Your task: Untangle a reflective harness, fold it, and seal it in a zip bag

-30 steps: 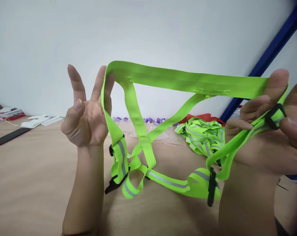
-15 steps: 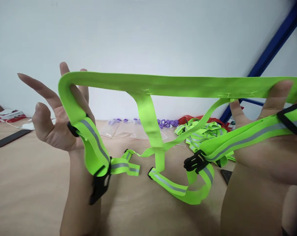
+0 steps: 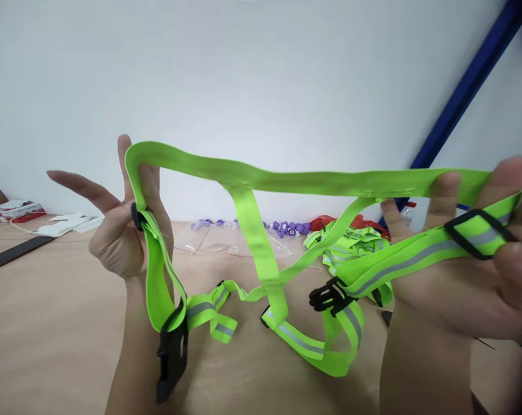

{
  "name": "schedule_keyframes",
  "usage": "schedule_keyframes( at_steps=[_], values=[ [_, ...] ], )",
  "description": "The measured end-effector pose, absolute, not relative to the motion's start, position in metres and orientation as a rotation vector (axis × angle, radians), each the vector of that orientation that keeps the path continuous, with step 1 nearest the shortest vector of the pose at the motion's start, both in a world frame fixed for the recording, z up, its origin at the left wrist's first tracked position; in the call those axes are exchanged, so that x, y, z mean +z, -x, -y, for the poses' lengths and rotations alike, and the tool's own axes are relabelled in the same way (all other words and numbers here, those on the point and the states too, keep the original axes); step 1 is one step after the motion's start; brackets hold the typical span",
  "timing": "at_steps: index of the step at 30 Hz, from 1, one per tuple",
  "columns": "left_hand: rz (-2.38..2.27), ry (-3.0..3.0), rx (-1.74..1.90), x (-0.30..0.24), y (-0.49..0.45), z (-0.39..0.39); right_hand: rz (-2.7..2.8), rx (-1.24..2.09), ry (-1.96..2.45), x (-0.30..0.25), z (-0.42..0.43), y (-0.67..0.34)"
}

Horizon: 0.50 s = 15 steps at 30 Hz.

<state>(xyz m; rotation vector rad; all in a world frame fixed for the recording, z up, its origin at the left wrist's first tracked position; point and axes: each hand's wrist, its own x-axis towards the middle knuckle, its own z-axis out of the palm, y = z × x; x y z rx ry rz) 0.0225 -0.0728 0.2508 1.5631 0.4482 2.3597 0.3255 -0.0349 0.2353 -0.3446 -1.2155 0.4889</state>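
My left hand (image 3: 121, 245) has its fingers spread, some inside one end of the harness (image 3: 304, 181), and my right hand (image 3: 451, 297) fans its fingers at the other end, its thumb beside a slider (image 3: 453, 229), though I cannot tell whether it pinches. The harness hangs stretched between them, above the table (image 3: 48, 323). Behind the harness lie bags (image 3: 217, 237), purple pieces (image 3: 290, 229) and, towards its right end, a strap pile (image 3: 367, 239).
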Motion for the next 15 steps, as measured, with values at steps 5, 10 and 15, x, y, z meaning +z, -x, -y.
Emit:
schedule_keyframes(
  at_steps=[5, 10, 15],
  values=[
    [-0.449, -1.531, 2.366, 0.253, -0.014, 0.083, 1.195, 0.581, 0.329, 0.244, 0.050, -0.314],
    [-0.419, -1.492, 2.330, 0.255, -0.010, 0.091, 1.186, 0.563, 0.335, 0.261, 0.064, -0.311],
    [-0.202, -1.454, 2.367, 0.273, -0.009, 0.116, 1.273, 0.543, 0.282, 0.273, 0.083, -0.322]
  ],
)
